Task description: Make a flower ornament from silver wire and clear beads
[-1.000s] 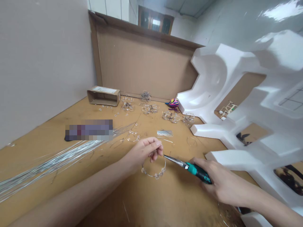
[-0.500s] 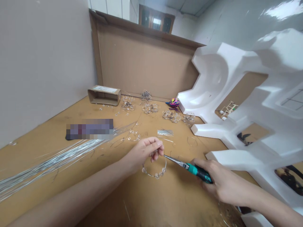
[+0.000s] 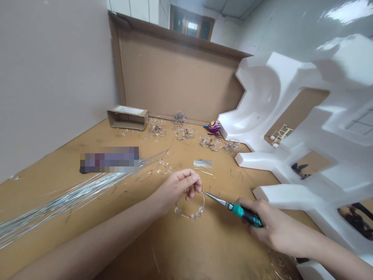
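Note:
Between the fingertips and thumb of my left hand (image 3: 186, 184) is a beaded wire ring (image 3: 193, 217), a thin silvery loop with several clear beads along its lower curve. The loop hangs below the hand. My right hand (image 3: 265, 221) is wrapped around the teal and black handles of long-nose pliers (image 3: 241, 212). Their narrow metal tips meet the upper right of the loop, close to my left fingertips. Whether the jaws pinch the wire is too small to tell.
A bundle of straight wires (image 3: 96, 184) lies at left beside a blurred dark item (image 3: 109, 159). Further back are a cardboard box (image 3: 128, 117), several beaded wire pieces (image 3: 185, 133) and a colourful object (image 3: 214, 126). Short wires (image 3: 203, 163) lie mid-table. White foam (image 3: 271, 159) stands along the right.
The plier handles look pressed closer together than before. Both hands and the beaded ring stay in nearly the same place.

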Motion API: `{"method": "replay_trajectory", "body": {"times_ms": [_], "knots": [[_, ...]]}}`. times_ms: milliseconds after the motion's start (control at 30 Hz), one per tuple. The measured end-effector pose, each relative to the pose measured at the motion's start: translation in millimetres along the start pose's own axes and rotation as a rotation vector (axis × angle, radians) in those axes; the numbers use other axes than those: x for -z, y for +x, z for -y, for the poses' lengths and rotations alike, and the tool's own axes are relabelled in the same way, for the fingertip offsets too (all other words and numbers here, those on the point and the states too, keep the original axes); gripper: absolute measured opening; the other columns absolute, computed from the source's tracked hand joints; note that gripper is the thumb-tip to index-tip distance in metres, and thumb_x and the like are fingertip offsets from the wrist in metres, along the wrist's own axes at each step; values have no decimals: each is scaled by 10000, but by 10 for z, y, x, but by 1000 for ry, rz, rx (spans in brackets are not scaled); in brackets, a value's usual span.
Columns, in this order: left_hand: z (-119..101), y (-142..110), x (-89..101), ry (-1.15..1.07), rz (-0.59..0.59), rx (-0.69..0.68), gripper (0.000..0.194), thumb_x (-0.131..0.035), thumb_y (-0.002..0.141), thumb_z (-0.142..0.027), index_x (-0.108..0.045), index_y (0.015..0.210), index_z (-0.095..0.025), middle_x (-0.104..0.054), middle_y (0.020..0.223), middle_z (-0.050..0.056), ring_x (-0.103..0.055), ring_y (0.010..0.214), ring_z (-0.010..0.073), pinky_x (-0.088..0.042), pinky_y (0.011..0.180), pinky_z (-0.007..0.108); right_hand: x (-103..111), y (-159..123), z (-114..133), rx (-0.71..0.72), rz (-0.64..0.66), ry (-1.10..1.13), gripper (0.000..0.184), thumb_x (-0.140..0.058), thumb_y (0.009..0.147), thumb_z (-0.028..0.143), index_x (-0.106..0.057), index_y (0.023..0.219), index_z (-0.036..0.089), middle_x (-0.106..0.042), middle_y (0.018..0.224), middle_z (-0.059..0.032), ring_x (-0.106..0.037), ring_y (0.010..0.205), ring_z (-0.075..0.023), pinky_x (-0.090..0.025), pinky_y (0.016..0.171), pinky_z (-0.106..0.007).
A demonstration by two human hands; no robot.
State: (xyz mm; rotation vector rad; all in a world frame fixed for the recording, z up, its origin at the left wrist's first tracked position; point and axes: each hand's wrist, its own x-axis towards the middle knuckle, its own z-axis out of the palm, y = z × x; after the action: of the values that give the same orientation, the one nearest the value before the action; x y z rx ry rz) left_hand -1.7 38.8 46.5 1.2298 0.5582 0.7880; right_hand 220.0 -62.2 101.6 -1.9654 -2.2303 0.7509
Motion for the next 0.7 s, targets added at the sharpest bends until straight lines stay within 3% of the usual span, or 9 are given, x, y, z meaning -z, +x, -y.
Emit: {"method": "replay_trajectory", "body": {"times_ms": [267,700], "knots": [[19,4,51,-258,42,41,206,-523,793,-312,-524,687,-136,-542,615,-10,-448,455,41,-307,421,153,32,-31,-25,-22,61,121,250,-452,642,108,-542,860,191,-571,715,10,-490,632,-124,-319,513,-200],[5,-20,-19,-93,58,45,191,-525,796,-297,-563,702,-135,-486,538,-34,-428,440,40,-313,403,149,-27,-11,-12,41,-34,-82,182,-433,609,75,-479,732,201,-509,622,28,-453,567,-112,-277,507,-218]]}}
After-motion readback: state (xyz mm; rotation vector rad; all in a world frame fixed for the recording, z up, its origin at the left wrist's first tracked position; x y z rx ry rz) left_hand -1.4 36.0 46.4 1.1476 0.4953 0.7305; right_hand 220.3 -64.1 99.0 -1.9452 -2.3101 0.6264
